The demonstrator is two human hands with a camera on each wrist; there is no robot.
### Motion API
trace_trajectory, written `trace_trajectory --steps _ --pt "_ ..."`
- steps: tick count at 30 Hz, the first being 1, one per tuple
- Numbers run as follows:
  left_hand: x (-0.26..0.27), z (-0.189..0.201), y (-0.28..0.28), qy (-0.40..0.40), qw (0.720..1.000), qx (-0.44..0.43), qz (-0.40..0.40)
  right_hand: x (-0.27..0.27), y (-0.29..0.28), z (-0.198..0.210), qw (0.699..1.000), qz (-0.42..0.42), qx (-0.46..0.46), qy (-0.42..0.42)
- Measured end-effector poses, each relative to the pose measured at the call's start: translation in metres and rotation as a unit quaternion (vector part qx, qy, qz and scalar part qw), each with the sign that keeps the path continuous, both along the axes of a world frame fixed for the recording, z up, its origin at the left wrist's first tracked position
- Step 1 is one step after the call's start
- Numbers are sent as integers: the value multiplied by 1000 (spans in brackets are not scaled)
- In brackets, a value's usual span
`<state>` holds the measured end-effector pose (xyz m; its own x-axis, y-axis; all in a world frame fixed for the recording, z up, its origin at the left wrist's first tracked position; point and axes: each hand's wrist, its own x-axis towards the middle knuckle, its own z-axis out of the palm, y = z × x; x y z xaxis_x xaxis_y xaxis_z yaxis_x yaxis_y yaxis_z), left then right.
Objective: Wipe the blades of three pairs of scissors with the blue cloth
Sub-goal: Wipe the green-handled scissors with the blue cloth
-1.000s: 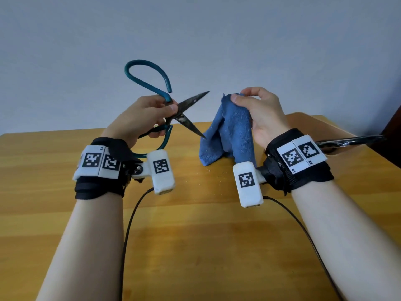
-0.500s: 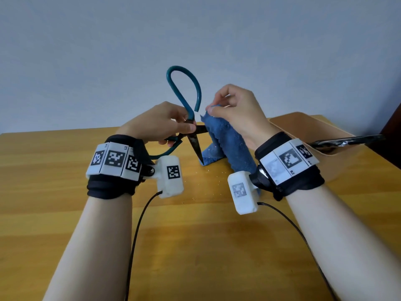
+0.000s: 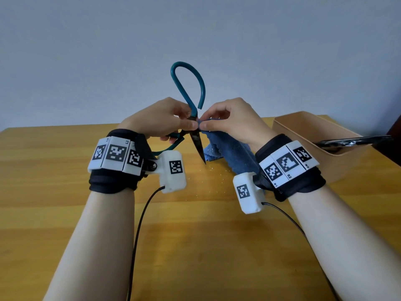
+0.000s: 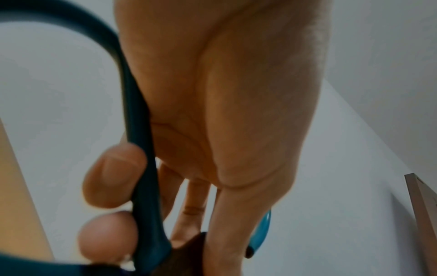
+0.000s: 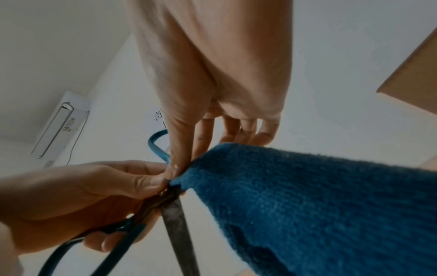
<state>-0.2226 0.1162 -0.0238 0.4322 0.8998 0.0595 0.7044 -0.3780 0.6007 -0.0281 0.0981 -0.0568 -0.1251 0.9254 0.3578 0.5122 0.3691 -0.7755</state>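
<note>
Two forearms enter from the bottom of the head view, each with one black wrist strap, one band of white marker tiles and one white camera block trailing one black cable. Mid-frame, the left hand grips one pair of teal-handled scissors near the pivot, fingers and thumb curled round it; one handle loop stands up toward the top centre, the other runs lower left under the palm. Only one dark blade shows clearly, pointing down at the table with its tip just above the wood (small pale crumbs lie scattered below it). The right hand pinches one blue cloth between thumb and forefinger, right against the blade's base, touching the left thumb; the rest of the cloth hangs down to the table. Farther off, at the right edge, one tan box carries a second pair of scissors across its rim.

Against half a second ago, the hands have closed together: the cloth pinch now meets the blade, and the upper loop stands more upright.
</note>
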Motion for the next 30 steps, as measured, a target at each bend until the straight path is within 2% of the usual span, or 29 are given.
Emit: trace_trajectory --steps 7,15,22,30 --pt "0 0 -1 0 1000 -12 -6 3 -1 2 999 8 -38 -23" --pt "1 -1 -2 8 1000 -17 -7 5 -2 5 992 10 -68 -104" --pt "6 1 -4 2 1000 -14 -8 1 -4 2 995 -14 -36 -87" --pt "1 0 -2 5 999 -27 -16 0 -4 6 993 -12 -51 -104"
